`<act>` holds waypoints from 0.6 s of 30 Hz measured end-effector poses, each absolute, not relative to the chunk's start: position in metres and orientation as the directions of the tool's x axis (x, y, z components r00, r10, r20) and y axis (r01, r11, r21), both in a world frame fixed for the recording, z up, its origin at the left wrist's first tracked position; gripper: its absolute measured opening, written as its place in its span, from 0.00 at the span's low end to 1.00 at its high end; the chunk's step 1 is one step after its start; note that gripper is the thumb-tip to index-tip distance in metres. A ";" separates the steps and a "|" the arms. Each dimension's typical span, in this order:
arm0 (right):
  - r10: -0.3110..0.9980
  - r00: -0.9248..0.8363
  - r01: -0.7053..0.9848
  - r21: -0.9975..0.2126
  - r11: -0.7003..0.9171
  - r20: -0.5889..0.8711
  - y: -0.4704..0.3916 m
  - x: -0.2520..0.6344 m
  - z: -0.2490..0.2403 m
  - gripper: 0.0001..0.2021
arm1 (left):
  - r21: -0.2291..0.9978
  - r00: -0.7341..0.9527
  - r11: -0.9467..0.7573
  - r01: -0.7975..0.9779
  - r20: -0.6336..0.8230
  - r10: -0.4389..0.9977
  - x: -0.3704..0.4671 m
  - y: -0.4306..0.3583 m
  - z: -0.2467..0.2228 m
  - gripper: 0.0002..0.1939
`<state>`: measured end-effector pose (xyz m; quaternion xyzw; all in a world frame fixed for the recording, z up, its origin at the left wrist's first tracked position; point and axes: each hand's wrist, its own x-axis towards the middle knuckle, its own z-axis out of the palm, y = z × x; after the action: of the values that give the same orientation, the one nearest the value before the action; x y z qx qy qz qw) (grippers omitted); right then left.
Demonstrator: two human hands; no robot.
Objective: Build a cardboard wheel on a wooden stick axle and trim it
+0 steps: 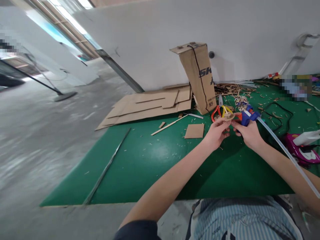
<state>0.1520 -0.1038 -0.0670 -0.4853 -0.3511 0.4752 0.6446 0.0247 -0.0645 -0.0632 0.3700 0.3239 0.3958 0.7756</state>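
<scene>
Pinches a small tan piece (228, 117) in the fingertips of the left hand (216, 132), above a green table (150, 176). Grips a blue glue gun (247, 116) in the right hand (250, 134), just beside that piece. Has a red-handled tool (213, 115) just beyond, a tall cardboard box (198, 76) behind, and a cardboard square (194, 131) to the left.

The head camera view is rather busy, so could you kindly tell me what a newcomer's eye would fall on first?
Most likely the tall cardboard box, standing at the back of the green table near the white wall. Next might come the blue glue gun in the right hand, its long pale stick reaching toward the lower right corner. Close beside it, the left hand holds a small brown piece.
</scene>
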 end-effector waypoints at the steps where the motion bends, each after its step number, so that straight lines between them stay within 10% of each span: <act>1: 0.955 0.298 -0.261 -0.963 0.073 -0.008 -0.104 0.151 -0.068 0.27 | 0.837 0.477 0.397 -0.377 -0.192 0.857 0.024 -0.064 -0.065 0.19; 9: 0.966 0.252 -0.185 -0.983 -0.014 -0.061 -0.102 0.161 -0.056 0.27 | 0.945 0.267 0.099 -0.312 -0.013 0.964 0.013 -0.041 -0.062 0.18; 18: 0.992 0.123 -0.023 -1.000 0.004 0.001 -0.094 0.176 -0.069 0.26 | 0.930 0.175 0.134 -0.341 -0.078 0.982 0.000 -0.032 -0.060 0.17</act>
<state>0.1764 -0.0944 -0.0691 -0.5232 -0.4632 0.4734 0.5363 0.0001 -0.0325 -0.0601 0.4130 0.3877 0.5122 0.6456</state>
